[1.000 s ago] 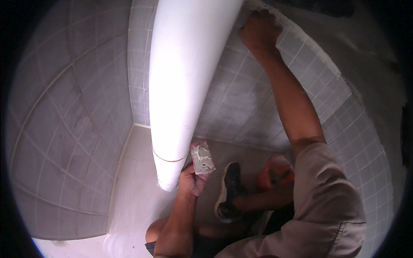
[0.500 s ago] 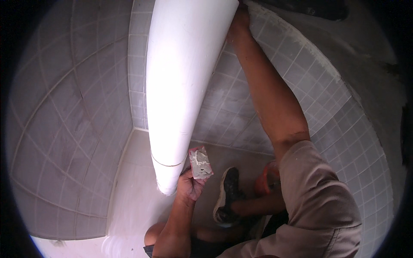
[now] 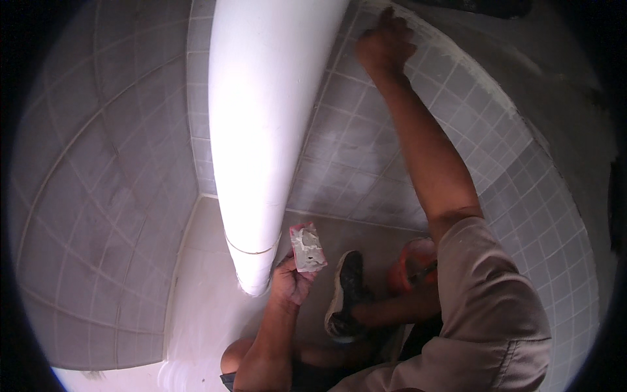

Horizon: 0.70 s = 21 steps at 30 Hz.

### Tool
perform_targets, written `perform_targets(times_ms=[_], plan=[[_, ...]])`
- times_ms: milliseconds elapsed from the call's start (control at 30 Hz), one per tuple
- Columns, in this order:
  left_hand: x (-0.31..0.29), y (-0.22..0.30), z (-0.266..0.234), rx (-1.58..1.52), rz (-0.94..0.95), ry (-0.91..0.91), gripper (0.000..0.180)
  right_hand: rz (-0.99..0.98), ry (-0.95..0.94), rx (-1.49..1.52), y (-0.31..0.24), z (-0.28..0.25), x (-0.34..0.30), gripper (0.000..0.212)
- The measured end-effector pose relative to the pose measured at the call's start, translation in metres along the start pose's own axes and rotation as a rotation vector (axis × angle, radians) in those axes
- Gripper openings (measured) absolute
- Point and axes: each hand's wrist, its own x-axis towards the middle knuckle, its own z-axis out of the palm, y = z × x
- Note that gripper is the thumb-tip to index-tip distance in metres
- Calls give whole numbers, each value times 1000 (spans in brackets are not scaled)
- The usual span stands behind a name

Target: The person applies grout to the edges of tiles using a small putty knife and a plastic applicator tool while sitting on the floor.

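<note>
My left hand [image 3: 292, 282] is closed round the underside of a small pink-red rectangular plate [image 3: 308, 247], whose top is smeared with a lump of pale grey paste. It sits low, just right of the foot of a thick white pipe [image 3: 271, 124]. Up at the far end of my outstretched arm, my right hand [image 3: 386, 49] is against the grey tiled wall [image 3: 356, 130], near its upper edge. Its fingers are curled together, and whatever they may grip is hidden or too small to make out.
Behind my leg stands a red-orange bucket [image 3: 400, 277]. My dark shoe [image 3: 347, 287] rests on the pale floor [image 3: 209, 261]. Another tiled wall [image 3: 111, 196] rises on the left. Rough grey material [image 3: 562, 98] lies beyond the right wall's edge.
My right hand has come out from behind the pipe's upper right side and moved right along the tiles. The plate stays in my left hand. The view has shifted slightly.
</note>
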Motion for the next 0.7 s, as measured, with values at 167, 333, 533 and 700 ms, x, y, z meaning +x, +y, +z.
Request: perform_targets(times_ms=[167, 333, 533, 700], plan=[[-4, 0, 12, 16, 43, 51, 42, 42, 78, -19, 13, -7, -2, 64], [-6, 4, 12, 28, 36, 63, 43, -191, 41, -227, 33, -35, -5, 58], [-4, 2, 4, 12, 42, 35, 42, -21, 79, -99, 60, -18, -15, 58], [1, -5, 10, 19, 37, 53, 42, 157, 279, 91, 46, 17, -5, 59]])
